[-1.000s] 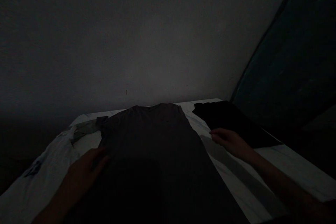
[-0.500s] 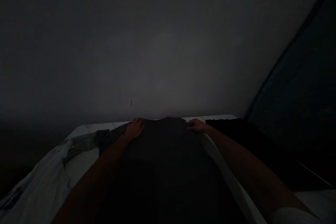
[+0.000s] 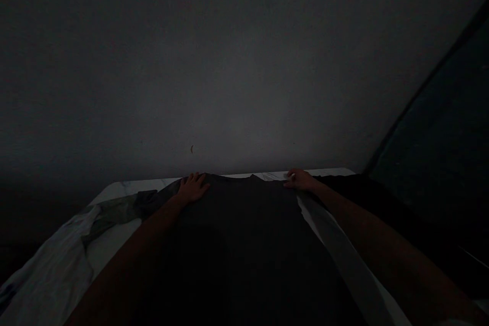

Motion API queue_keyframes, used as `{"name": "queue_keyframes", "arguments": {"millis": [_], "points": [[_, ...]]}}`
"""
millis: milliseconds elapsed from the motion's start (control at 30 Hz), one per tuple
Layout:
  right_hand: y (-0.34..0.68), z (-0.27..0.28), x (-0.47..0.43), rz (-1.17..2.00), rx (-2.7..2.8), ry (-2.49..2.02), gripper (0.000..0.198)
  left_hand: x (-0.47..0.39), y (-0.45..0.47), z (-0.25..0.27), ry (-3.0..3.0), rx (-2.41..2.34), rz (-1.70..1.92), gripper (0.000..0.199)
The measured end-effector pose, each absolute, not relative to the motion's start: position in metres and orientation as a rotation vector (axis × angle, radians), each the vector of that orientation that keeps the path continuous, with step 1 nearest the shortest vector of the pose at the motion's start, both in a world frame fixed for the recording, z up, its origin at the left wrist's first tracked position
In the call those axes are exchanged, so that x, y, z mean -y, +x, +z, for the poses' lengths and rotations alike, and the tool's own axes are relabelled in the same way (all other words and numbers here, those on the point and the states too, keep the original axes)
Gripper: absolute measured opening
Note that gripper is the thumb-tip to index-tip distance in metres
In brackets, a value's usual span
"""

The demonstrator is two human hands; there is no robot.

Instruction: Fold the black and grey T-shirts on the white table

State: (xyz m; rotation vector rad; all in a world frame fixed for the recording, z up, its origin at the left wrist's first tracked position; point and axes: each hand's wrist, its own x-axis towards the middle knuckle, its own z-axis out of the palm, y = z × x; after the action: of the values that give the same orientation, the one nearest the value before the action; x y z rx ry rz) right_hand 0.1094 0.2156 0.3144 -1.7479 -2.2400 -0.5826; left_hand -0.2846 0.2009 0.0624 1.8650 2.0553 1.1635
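Observation:
A dark grey garment, shirt-like in outline, (image 3: 244,229) lies spread over a white marbled table (image 3: 133,183). My left hand (image 3: 193,187) rests on its far left corner, palm down with the fingers spread. At the far right corner my right hand (image 3: 300,180) pinches the garment's edge between thumb and fingers. The near part of the garment fades into darkness, so its lower end cannot be made out. Beside its right edge runs a paler grey strip of cloth (image 3: 340,249), partly under my right forearm.
Pale crumpled clothing (image 3: 57,260) and a greyish-green cloth (image 3: 114,211) lie to the left. Dark cloth (image 3: 367,204) covers the right side. A grey wall (image 3: 237,86) rises behind the table, and a dark sloping surface (image 3: 451,127) stands at the right. The light is very dim.
My right hand has moved to the right with the garment's corner, and the far edge is drawn out wider. My left hand stays almost in place, its fingers a little more spread. The view has tilted slightly down.

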Motion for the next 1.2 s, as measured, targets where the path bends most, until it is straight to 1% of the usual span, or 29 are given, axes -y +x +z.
{"name": "queue_keyframes", "arguments": {"millis": [33,67,133,233,333,367,500,633,767,867,967,1033,1133,1200], "points": [[0.103,0.315,-0.217,-0.584,2.263,-1.732,0.059,-0.202,-0.286,0.065,1.848,-2.064,1.183,0.074],[0.093,0.314,-0.219,-0.6,2.306,-1.695,0.057,-0.203,-0.288,0.069,1.825,-2.08,1.205,0.073],[0.067,0.307,-0.224,-0.637,2.437,-1.624,0.044,-0.205,-0.291,0.076,1.772,-2.116,1.232,0.07],[0.024,0.286,-0.236,-0.62,2.63,-1.584,0.041,-0.21,-0.297,0.083,1.743,-2.126,1.202,0.058],[-0.005,0.269,-0.249,-0.549,2.677,-1.54,0.025,-0.213,-0.304,0.084,1.77,-2.098,1.224,0.045],[-0.011,0.266,-0.253,-0.546,2.647,-1.525,0.023,-0.214,-0.306,0.084,1.77,-2.099,1.257,0.044],[-0.018,0.267,-0.263,-0.598,2.434,-1.475,0.028,-0.216,-0.31,0.082,1.721,-2.145,1.358,0.041],[-0.013,0.265,-0.269,-0.627,2.358,-1.484,0.024,-0.223,-0.306,0.081,1.722,-2.169,1.373,0.038],[-0.009,0.255,-0.274,-0.712,2.252,-1.486,0.028,-0.224,-0.306,0.085,1.719,-2.197,1.404,0.041],[-0.01,0.252,-0.275,-0.722,2.255,-1.473,0.029,-0.212,-0.296,0.094,1.741,-2.236,1.446,0.052],[-0.009,0.265,-0.269,-0.615,2.34,-1.459,0.033,-0.191,-0.266,0.099,1.909,-2.181,1.505,0.059],[0.001,0.282,-0.26,-0.609,2.37,-1.48,0.036,-0.176,-0.239,0.097,2.086,-2.042,1.499,0.062],[0.036,0.311,-0.238,-0.666,2.345,-1.613,0.034,-0.163,-0.208,0.087,2.272,-1.831,1.285,0.076],[0.067,0.325,-0.221,-0.665,2.328,-1.738,0.033,-0.159,-0.199,0.083,2.283,-1.786,1.126,0.08]]}}
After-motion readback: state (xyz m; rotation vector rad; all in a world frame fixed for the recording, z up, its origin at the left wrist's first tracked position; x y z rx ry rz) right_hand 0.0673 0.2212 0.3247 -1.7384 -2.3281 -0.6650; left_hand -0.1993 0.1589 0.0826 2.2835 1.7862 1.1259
